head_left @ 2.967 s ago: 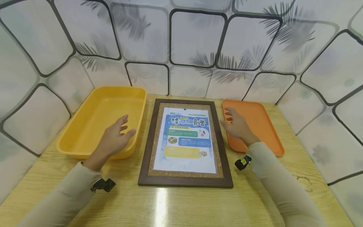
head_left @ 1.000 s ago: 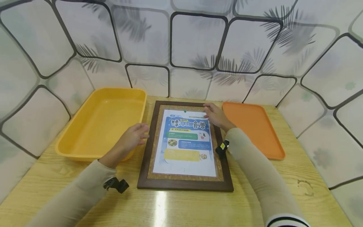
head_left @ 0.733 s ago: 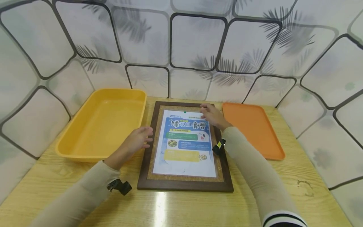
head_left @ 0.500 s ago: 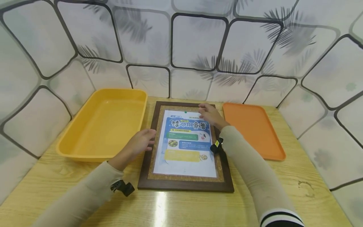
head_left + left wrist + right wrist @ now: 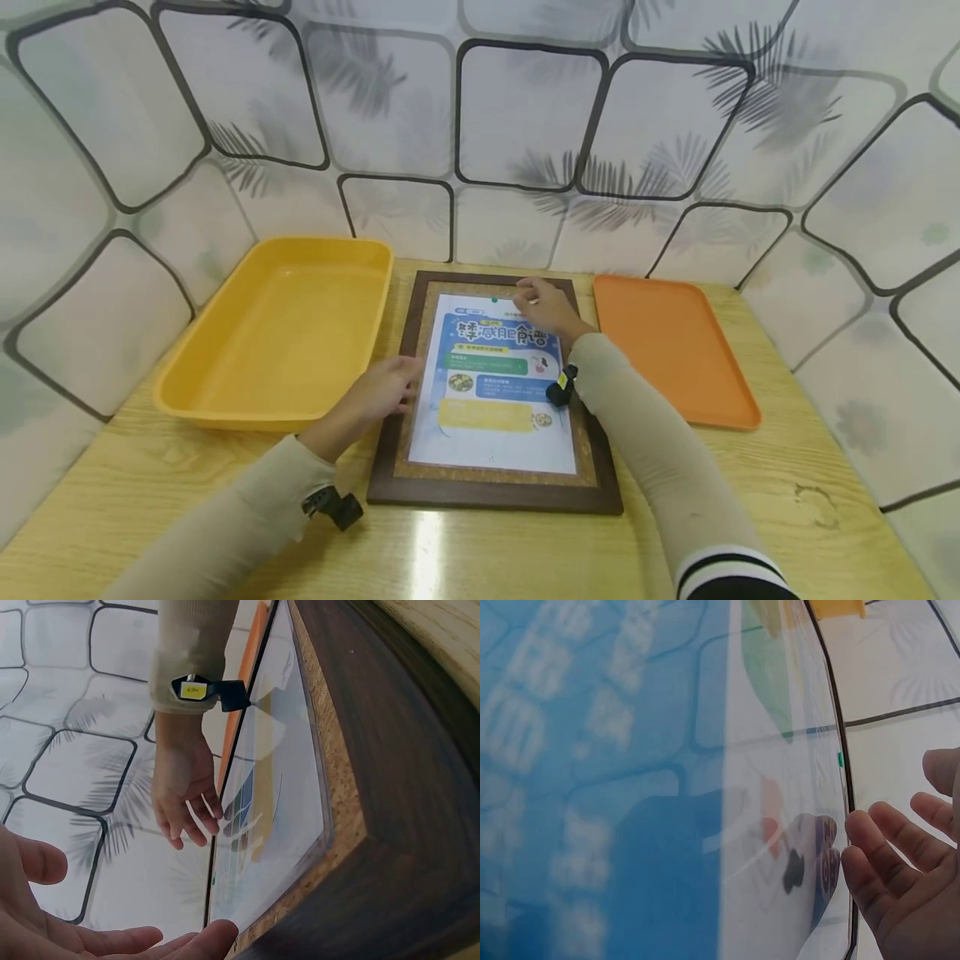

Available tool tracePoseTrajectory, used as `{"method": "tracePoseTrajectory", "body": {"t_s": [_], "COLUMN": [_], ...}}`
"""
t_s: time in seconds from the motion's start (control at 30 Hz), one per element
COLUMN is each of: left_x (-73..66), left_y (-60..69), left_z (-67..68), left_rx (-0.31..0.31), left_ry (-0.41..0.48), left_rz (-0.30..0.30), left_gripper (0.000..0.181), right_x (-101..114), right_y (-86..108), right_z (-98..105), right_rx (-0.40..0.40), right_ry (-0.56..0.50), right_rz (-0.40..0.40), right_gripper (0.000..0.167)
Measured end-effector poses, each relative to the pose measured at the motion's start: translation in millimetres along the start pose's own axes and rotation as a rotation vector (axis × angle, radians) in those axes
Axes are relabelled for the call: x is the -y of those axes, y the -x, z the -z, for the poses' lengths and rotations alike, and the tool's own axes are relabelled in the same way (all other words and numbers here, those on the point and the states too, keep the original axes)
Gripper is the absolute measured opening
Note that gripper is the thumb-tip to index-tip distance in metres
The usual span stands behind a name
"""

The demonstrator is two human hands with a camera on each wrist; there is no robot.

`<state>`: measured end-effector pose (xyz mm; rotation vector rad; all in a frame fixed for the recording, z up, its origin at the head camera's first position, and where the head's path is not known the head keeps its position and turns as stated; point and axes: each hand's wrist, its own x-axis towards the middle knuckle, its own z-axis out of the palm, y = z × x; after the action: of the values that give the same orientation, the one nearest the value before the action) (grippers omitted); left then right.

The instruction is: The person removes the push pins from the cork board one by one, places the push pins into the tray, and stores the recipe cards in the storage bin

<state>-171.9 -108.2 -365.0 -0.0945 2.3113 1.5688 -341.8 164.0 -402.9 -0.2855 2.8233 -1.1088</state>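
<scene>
A brown-framed cork board (image 5: pixel 495 492) lies on the wooden table with a printed sheet (image 5: pixel 491 450) on it, mostly blue, green and yellow. A small green push pin (image 5: pixel 494 300) sits at the sheet's top edge. My right hand (image 5: pixel 551 312) hovers over the board's upper right, its fingers relaxed and slightly bent, just right of the pin. Over the left side of the frame is my left hand (image 5: pixel 375 396), its thumb apart from its fingers in the left wrist view. Neither hand holds anything; whether the left fingertips touch the board, I cannot tell.
A deep yellow tray (image 5: pixel 168 400) stands left of the board, close to my left hand. To the right lies a shallow orange tray (image 5: pixel 675 350), partly behind my right forearm. A patterned wall (image 5: pixel 525 108) closes off the back and sides of the table (image 5: pixel 487 550).
My right hand has moved left from the orange tray to the board's top, near the pin. My left hand has moved right from the yellow tray to the frame's left side.
</scene>
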Motion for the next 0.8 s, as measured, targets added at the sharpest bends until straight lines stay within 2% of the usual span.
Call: {"method": "tracePoseTrajectory", "body": {"t_s": [0.23,0.5,0.67,0.8], "left_x": [2.4,5.6,4.5,2.3], "left_y": [-1.8,-4.2,-5.0,-5.6], "left_z": [-3.1,-5.1,-6.4,-6.5], "left_rx": [0.013,0.000,-0.001,-0.015], "left_ry": [0.005,-0.005,-0.021,-0.057], "left_rz": [0.002,0.029,0.027,0.019], "left_gripper": [0.054,0.053,0.054,0.055], "right_x": [1,6,9,11], "right_y": [-6.6,-15.5,-18.8,-24.0], "right_z": [-6,-10,-12,-15], "right_rx": [0.015,0.022,0.060,0.082], "right_ry": [0.084,0.274,0.266,0.240], "right_rz": [0.034,0.089,0.072,0.088], "right_gripper": [0.049,0.045,0.041,0.037]}}
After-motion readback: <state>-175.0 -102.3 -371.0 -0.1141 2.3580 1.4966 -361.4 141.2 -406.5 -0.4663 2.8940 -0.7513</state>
